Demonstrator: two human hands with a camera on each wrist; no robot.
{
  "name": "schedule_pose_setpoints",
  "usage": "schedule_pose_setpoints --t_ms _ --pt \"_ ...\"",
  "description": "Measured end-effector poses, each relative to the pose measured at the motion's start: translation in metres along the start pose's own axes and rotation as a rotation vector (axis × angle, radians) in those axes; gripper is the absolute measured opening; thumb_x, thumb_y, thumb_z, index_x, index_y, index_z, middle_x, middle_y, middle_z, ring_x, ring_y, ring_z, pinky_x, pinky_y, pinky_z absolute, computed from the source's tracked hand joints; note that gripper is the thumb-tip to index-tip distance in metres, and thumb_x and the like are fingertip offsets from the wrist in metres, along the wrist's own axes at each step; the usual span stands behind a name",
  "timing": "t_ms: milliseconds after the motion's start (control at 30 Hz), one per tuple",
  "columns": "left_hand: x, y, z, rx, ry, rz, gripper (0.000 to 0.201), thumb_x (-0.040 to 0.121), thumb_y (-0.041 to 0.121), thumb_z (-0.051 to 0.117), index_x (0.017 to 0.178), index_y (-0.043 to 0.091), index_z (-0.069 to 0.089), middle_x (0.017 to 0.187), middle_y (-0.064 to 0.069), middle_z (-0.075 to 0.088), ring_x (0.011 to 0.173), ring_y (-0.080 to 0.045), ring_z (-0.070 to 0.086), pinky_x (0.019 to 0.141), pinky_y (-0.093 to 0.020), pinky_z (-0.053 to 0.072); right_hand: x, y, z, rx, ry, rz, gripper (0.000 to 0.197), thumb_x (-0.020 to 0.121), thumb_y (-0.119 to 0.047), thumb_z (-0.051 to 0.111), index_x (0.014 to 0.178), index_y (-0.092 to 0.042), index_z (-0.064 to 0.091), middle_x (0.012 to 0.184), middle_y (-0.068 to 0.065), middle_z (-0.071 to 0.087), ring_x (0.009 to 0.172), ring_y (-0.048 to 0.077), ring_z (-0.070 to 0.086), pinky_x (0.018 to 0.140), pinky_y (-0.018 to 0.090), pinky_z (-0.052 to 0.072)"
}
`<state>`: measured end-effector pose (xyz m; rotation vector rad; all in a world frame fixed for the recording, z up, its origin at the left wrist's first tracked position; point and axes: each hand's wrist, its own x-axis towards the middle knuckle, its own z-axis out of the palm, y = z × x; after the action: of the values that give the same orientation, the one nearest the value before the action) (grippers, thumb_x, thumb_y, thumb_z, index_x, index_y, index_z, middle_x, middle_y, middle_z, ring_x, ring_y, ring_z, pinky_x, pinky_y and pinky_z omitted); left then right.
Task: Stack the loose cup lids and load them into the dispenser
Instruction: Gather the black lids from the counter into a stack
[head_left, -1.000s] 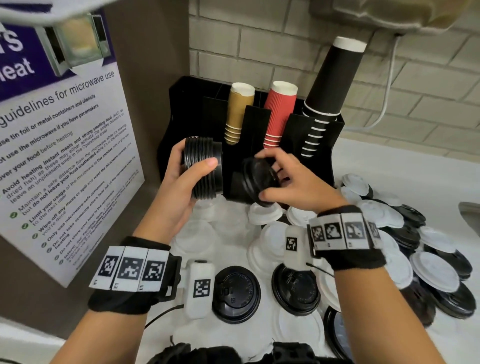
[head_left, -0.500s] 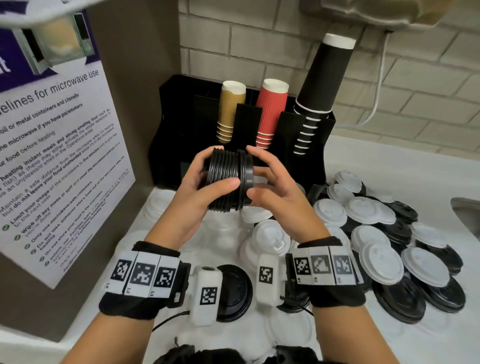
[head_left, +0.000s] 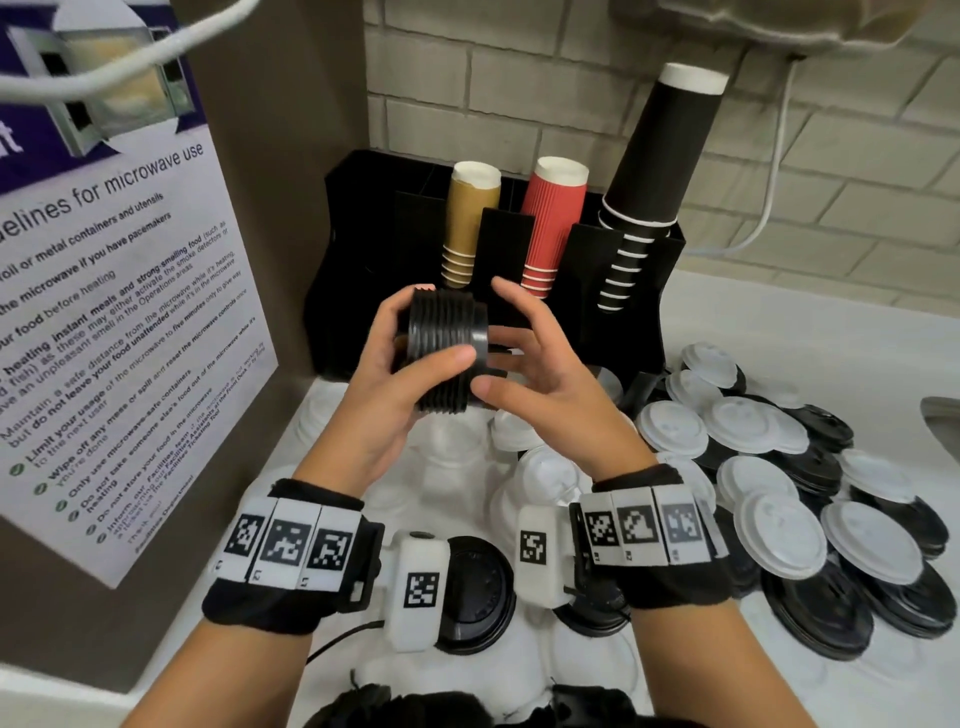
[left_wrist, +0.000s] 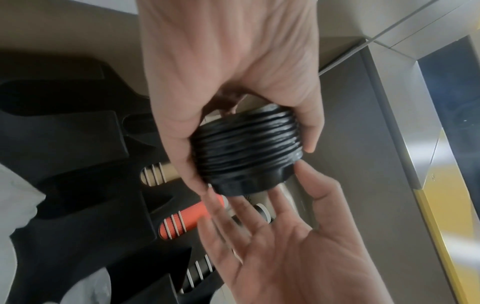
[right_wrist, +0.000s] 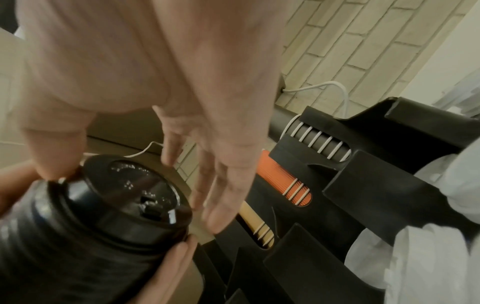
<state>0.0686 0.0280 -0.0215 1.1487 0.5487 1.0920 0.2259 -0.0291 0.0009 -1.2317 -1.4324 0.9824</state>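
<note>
My left hand (head_left: 410, 364) grips a sideways stack of black lids (head_left: 447, 353), thumb in front and fingers behind. The right hand (head_left: 511, 343) hovers at the stack's right end with fingers straight and spread; its thumb touches the end lid's rim. The left wrist view shows the lid stack (left_wrist: 246, 152) in my left hand (left_wrist: 233, 86), with the open right palm (left_wrist: 280, 236) just below. The right wrist view shows the end lid's top (right_wrist: 130, 197) facing my right fingers (right_wrist: 226, 185). The black dispenser (head_left: 363, 234) stands just behind.
The dispenser holds tan cups (head_left: 470, 223), red cups (head_left: 550, 223) and tall black cups (head_left: 660, 156). Loose white lids (head_left: 779, 525) and black lids (head_left: 810, 618) cover the counter to the right and below my wrists. A microwave notice (head_left: 114, 312) hangs on the left wall.
My right hand brought a single black lid onto the stack's right end, then let go and spread its fingers. The stack has come slightly down and toward me.
</note>
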Motion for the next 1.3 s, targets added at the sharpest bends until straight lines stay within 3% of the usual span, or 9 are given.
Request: schedule_pose_setpoints --t_ms 133,200,333,433,567,800,900,1133,1300 --pt "0.008 0.011 -0.015 -0.03 0.137 0.079 0.073 0.065 0.025 0.076 0.13 0.023 0.044 0.102 0.008 0.067 0.093 -0.009 0.068 0.07 -0.031 0.057 0.002 0.0 0.007 -0.413 -0.173 0.041 0.058 0.076 -0.034 0.08 0.121 -0.03 0.044 0.117 -0.002 0.053 0.108 0.012 0.053 0.084 0.022 0.045" --pt "0.01 0.015 -0.024 -0.038 0.166 0.094 0.069 0.066 0.026 0.075 0.127 0.023 0.043 0.105 0.006 0.065 0.095 -0.01 0.067 0.069 -0.033 0.057 -0.002 0.001 0.02 -0.732 -0.44 0.065 0.061 0.068 -0.042 0.085 0.113 -0.027 0.047 0.113 -0.002 0.049 0.103 0.014 0.048 0.082 0.025 0.043" --pt "0.013 0.017 -0.031 -0.025 0.165 0.09 0.066 0.065 0.032 0.078 0.124 0.029 0.048 0.11 0.008 0.064 0.102 -0.013 0.067 0.074 -0.037 0.057 -0.013 0.003 0.058 -1.241 -0.821 0.172 0.1 0.054 -0.054 0.087 0.132 -0.024 0.032 0.122 0.002 0.043 0.111 0.022 0.042 0.085 0.037 0.045" --pt "0.012 0.015 -0.032 -0.016 0.148 0.088 0.064 0.066 0.032 0.079 0.123 0.032 0.051 0.11 0.009 0.065 0.106 -0.015 0.067 0.075 -0.036 0.057 -0.023 0.006 0.078 -1.485 -0.913 0.188 0.118 0.055 -0.052 0.087 0.147 -0.025 0.018 0.13 0.006 0.038 0.116 0.026 0.041 0.083 0.035 0.036" --pt "0.009 0.014 -0.034 -0.02 0.148 0.081 0.063 0.067 0.033 0.078 0.123 0.031 0.051 0.11 0.008 0.065 0.104 -0.015 0.067 0.075 -0.035 0.056 -0.036 0.01 0.086 -1.596 -0.921 0.169 0.099 0.068 -0.037 0.084 0.144 -0.023 0.023 0.13 0.008 0.036 0.116 0.026 0.041 0.082 0.033 0.034" --pt "0.003 0.017 -0.031 -0.004 0.156 0.077 0.067 0.065 0.035 0.078 0.125 0.03 0.048 0.11 0.009 0.064 0.103 -0.014 0.067 0.073 -0.033 0.056 -0.033 0.014 0.07 -1.42 -0.879 0.084 0.087 0.066 -0.037 0.083 0.135 -0.025 0.032 0.12 0.006 0.042 0.104 0.025 0.047 0.07 0.033 0.037" --pt "0.001 0.018 -0.028 0.011 0.172 0.077 0.075 0.063 0.037 0.078 0.13 0.03 0.046 0.11 0.008 0.064 0.105 -0.015 0.066 0.075 -0.034 0.056 -0.018 0.005 0.043 -1.101 -0.711 0.134 0.08 0.064 -0.036 0.082 0.128 -0.034 0.034 0.111 0.001 0.043 0.098 0.021 0.049 0.065 0.031 0.041" --pt "-0.009 0.014 -0.017 0.017 0.109 0.042 0.076 0.063 0.037 0.075 0.132 0.025 0.045 0.102 0.01 0.068 0.098 -0.011 0.067 0.076 -0.035 0.056 -0.012 -0.008 -0.021 -0.343 -0.111 0.086 0.06 0.075 -0.021 0.08 0.123 -0.036 0.049 0.103 -0.002 0.057 0.092 0.015 0.063 0.077 0.02 0.051" --pt "-0.016 0.006 -0.002 0.01 0.054 -0.001 0.076 0.063 0.036 0.075 0.133 0.024 0.047 0.107 0.007 0.068 0.104 -0.015 0.065 0.077 -0.032 0.055 -0.021 0.0 -0.003 -0.011 0.039 0.068 0.056 0.075 -0.026 0.073 0.124 -0.033 0.046 0.111 0.006 0.056 0.087 0.015 0.067 0.082 0.035 0.058"
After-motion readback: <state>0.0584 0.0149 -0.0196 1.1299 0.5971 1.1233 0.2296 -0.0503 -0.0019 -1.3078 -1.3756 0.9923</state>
